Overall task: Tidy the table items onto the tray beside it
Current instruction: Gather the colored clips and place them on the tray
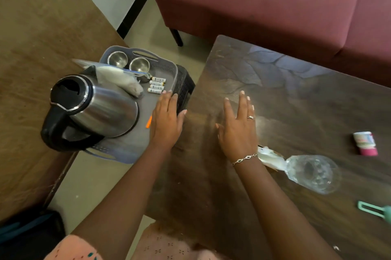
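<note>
**Three items left on the table, both hands empty**

Nearest, at five o'clock in the view, a teal looped handle [369, 210] pokes in from the edge. It is probably light, stiff plastic, and the loop is the easy place to pinch.

At four o'clock from the right hand [239, 126] lies a clear vessel [313, 173] on its side, with something white at its neck. It looks fragile and slippery, so cup the wide body and do not lift by the narrow end.

The right hand is spread flat over the table [275, 94], holding nothing; whether it touches the wood I cannot tell. The left hand [167, 120], also flat and empty, lies over the right rim of the tray [124, 149].

At three o'clock a small pink-and-white container [365, 143] looks light and rigid; grip across its sides.

Farther, at ten o'clock, the tray holds a kettle [91, 109], batteries [156, 85] and two steel cups [139, 65]; free room is scarce.
</note>
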